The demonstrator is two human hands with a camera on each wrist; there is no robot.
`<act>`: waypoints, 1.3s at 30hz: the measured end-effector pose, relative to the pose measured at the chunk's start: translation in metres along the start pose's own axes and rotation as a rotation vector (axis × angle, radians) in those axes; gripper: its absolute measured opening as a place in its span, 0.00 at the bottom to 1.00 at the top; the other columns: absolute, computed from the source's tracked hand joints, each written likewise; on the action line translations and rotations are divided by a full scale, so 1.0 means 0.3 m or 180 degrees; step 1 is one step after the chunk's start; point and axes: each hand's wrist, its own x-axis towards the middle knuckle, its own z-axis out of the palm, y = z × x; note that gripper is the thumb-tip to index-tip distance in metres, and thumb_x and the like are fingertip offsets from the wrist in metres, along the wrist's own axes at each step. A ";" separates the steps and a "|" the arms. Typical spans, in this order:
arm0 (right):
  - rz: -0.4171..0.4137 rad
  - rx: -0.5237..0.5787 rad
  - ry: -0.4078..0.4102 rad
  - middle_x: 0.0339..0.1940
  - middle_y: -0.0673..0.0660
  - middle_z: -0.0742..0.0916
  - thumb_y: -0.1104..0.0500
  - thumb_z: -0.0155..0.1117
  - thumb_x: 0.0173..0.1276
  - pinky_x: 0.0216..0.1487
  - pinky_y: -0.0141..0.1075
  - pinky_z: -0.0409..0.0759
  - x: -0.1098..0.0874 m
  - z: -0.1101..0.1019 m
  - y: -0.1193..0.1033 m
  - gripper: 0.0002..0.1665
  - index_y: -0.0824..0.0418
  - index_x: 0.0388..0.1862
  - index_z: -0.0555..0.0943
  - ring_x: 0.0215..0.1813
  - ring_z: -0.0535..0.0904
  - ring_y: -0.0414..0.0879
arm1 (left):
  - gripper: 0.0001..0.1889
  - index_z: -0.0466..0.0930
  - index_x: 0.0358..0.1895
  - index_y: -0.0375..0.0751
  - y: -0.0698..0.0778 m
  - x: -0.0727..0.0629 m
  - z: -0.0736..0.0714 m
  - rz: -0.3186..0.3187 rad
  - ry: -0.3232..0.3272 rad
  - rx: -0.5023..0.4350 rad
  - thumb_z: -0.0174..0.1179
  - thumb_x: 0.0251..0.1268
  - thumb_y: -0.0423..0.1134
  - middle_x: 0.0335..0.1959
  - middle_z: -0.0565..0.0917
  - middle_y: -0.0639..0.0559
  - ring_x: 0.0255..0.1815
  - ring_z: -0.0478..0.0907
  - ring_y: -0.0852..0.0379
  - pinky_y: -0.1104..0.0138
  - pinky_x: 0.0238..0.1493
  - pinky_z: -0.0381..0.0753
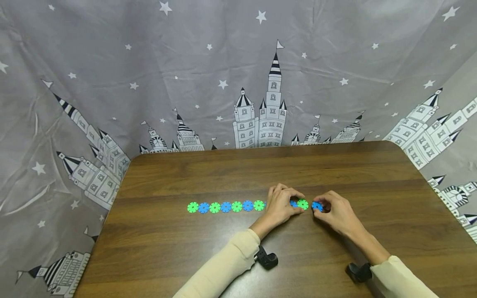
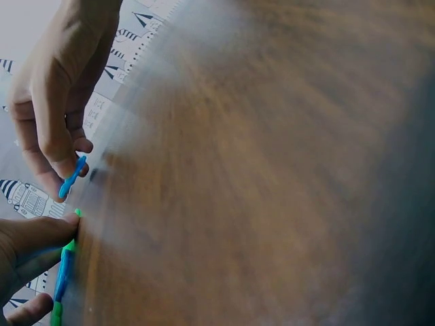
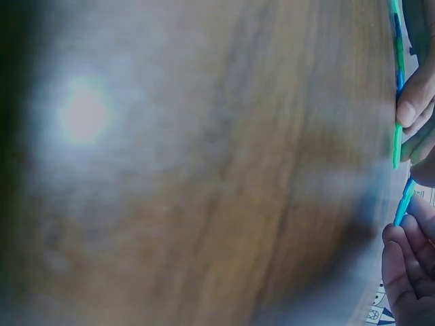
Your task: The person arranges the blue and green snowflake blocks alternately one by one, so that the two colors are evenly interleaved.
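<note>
A straight row of notched plastic discs, alternating green and blue, runs along the table in the head view. It starts at a green disc (image 1: 192, 207) on the left and stops at a green disc (image 1: 303, 204) on the right. My left hand (image 1: 278, 205) lies over part of the row and hides some discs; its thumb and forefinger pinch that right-hand green disc. Just to the right, my right hand (image 1: 338, 213) pinches a single blue disc (image 1: 317, 206), with a small gap between it and the row. In the left wrist view this blue disc (image 2: 72, 178) is tilted above the tabletop.
The brown wooden table (image 1: 156, 248) fills the lower view. Behind it hangs a grey curtain (image 1: 238, 62) printed with castles and stars. Black wrist-worn devices show at the left wrist (image 1: 267, 258) and at the right wrist (image 1: 358, 273).
</note>
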 end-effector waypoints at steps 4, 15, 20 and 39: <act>-0.0012 -0.0022 -0.0046 0.35 0.51 0.82 0.66 0.74 0.53 0.36 0.34 0.76 0.011 0.006 0.005 0.14 0.63 0.40 0.85 0.35 0.77 0.43 | 0.19 0.88 0.46 0.60 0.000 0.000 0.002 -0.0009 0.0005 0.0007 0.77 0.46 0.53 0.46 0.86 0.68 0.49 0.71 0.63 0.62 0.60 0.62; -0.0056 -0.0193 -0.0107 0.38 0.53 0.82 0.64 0.72 0.54 0.36 0.39 0.76 0.029 0.012 -0.002 0.14 0.64 0.41 0.84 0.36 0.78 0.44 | 0.19 0.88 0.46 0.60 0.001 0.001 -0.001 -0.0009 -0.0003 -0.0020 0.77 0.46 0.52 0.46 0.86 0.68 0.48 0.71 0.63 0.62 0.60 0.62; -0.0024 -0.0214 -0.0136 0.38 0.54 0.82 0.64 0.72 0.54 0.37 0.41 0.77 0.032 0.016 -0.004 0.14 0.64 0.41 0.84 0.37 0.79 0.45 | 0.19 0.88 0.46 0.60 0.001 0.003 -0.002 -0.0024 -0.0020 -0.0016 0.77 0.47 0.52 0.46 0.85 0.68 0.49 0.71 0.63 0.62 0.61 0.62; 0.0031 -0.0169 -0.0201 0.40 0.54 0.82 0.64 0.72 0.56 0.39 0.42 0.78 0.034 0.022 -0.003 0.16 0.64 0.45 0.84 0.39 0.79 0.46 | 0.19 0.88 0.46 0.60 -0.002 0.003 0.002 -0.0010 -0.0034 -0.0008 0.76 0.47 0.53 0.46 0.86 0.68 0.49 0.71 0.63 0.62 0.61 0.62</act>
